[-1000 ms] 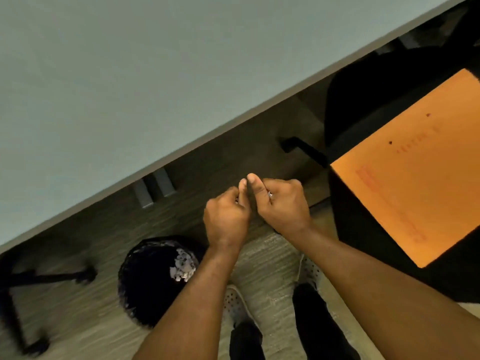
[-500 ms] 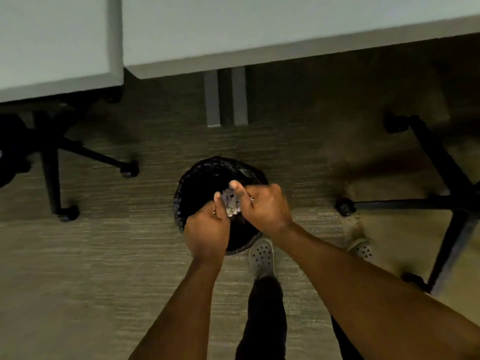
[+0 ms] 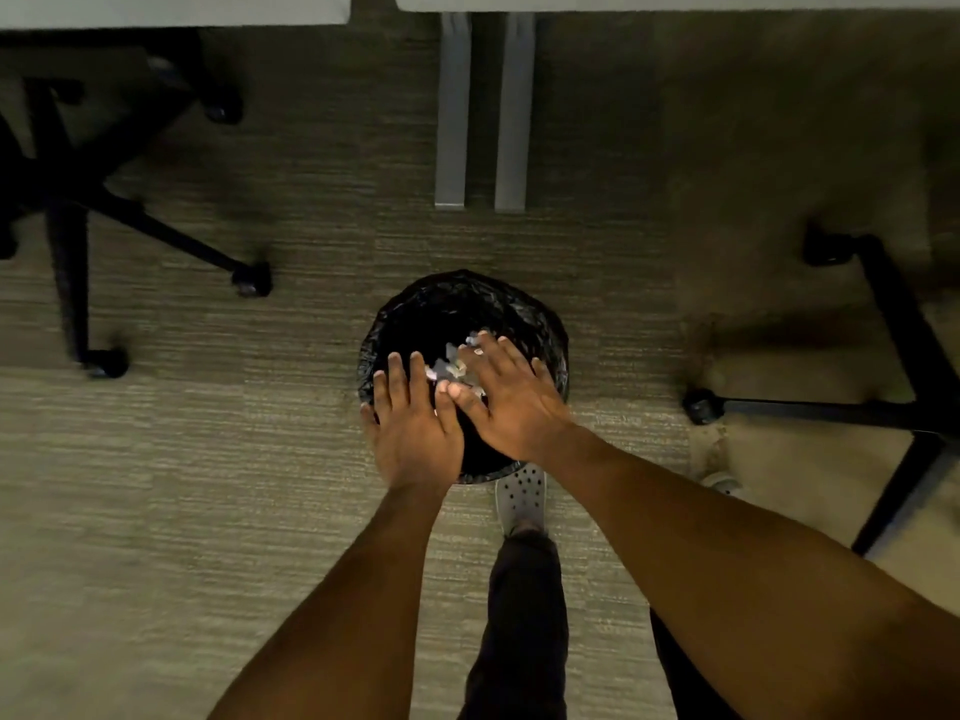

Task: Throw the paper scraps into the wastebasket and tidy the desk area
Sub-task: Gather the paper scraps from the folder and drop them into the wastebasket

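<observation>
No writing or label is legible anywhere; the left hand (image 3: 415, 428) and right hand (image 3: 511, 402) are spread flat, fingers released, palms down over the black-lined wastebasket (image 3: 410, 314); paper scraps (image 3: 454, 363) show pale just beyond the fingertips, inside the basket's mouth; half a second ago both hands were pinched together around those scraps, and now they have opened; a grey perforated shoe (image 3: 521, 496) sits just behind the hands.
</observation>
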Demonstrator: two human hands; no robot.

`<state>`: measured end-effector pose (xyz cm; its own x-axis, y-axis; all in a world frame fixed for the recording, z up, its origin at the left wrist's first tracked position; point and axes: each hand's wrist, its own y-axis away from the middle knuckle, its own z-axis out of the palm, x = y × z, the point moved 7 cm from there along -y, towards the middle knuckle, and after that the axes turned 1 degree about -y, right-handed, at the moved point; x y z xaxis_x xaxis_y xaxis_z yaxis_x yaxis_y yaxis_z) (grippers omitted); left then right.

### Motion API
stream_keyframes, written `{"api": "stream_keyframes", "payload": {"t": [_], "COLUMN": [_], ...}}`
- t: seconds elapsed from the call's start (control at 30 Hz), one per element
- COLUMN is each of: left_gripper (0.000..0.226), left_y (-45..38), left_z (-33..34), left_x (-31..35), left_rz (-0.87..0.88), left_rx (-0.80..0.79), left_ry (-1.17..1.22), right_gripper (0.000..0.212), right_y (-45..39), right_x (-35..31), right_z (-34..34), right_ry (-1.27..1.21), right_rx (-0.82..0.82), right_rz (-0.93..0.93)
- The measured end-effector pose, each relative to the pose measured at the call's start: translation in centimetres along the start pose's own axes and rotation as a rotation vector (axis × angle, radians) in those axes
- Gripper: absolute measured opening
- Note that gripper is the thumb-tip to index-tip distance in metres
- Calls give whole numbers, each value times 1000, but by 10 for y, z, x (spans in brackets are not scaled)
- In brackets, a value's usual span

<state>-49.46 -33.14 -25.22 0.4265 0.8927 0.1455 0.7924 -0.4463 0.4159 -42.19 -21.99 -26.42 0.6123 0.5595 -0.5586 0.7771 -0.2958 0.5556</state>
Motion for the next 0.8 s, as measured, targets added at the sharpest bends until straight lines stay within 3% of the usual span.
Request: {"api": "stream_keyframes", "payload": {"t": [0.57, 0.7, 0.8], "left_gripper": [64, 69, 66], "left_y": [41, 57, 74], "left_z": [-26, -48, -67], "left_x": [42, 78, 114], "left_rz": [211, 292, 366], "left_rx": [-64, -49, -16], "left_ry": [-79, -6, 90], "right_gripper": [72, 80, 62], "right_y": [50, 84, 121], "right_x": [-2, 4, 11], "right_z": [-45, -81, -117], "right_ry": [-55, -135, -216], "right_rx": [165, 294, 417], "right_rz": [17, 54, 67]}}
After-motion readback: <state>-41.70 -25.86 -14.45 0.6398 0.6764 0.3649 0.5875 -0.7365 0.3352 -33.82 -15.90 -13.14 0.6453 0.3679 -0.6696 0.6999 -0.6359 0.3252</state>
